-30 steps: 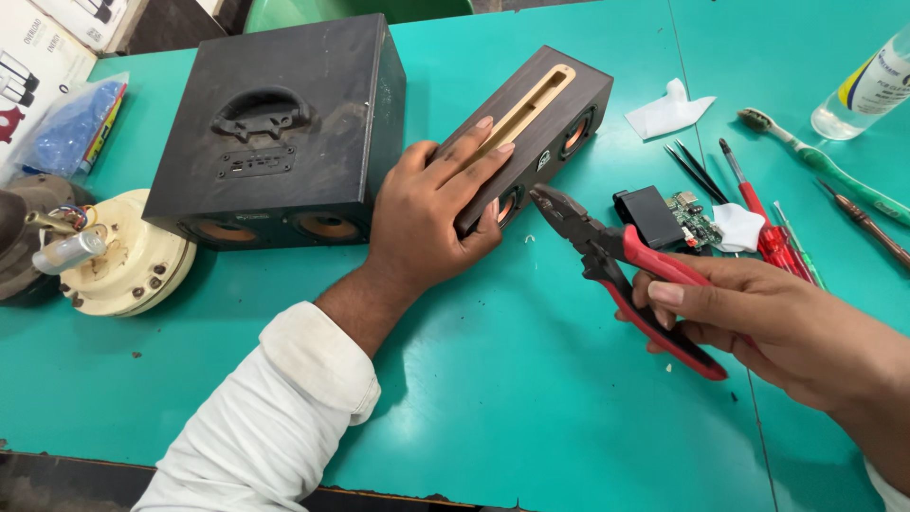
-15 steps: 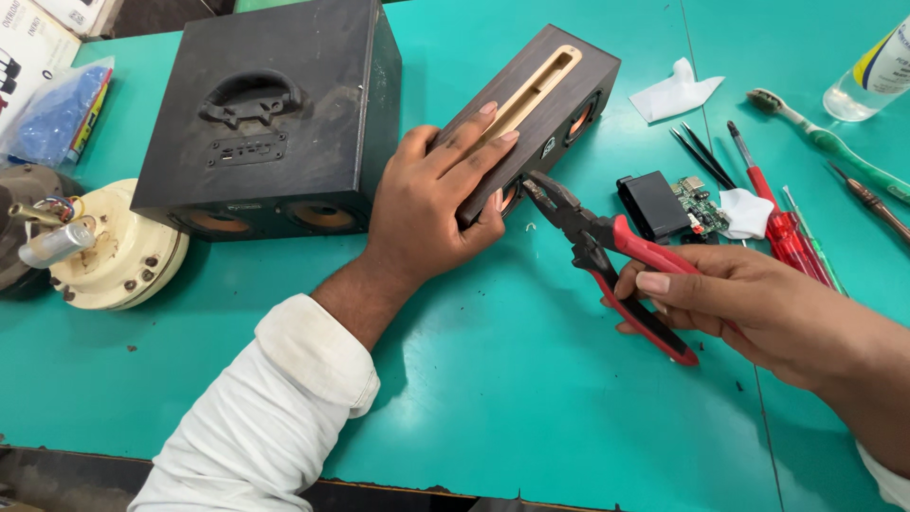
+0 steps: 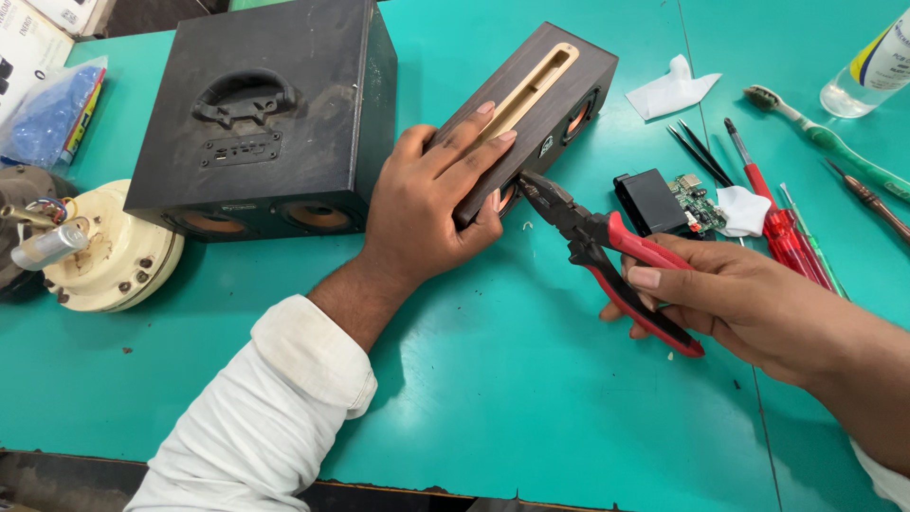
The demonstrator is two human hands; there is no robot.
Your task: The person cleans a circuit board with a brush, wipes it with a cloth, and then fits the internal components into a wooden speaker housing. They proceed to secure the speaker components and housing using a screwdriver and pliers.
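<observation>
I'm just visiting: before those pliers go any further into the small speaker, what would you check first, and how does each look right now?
1. Left hand steadies the small dark speaker: ok, palm and fingers press on it.
2. Right hand has a firm grip on the red-handled pliers: ok.
3. Plier tips at the speaker's front edge: ok, right beside it.
4. Left fingertips away from the tips: not ok, very close.
5. What the tips bite on: cannot tell, hidden.
6. Circuit board and screwdrivers out of the way: ok.
</observation>
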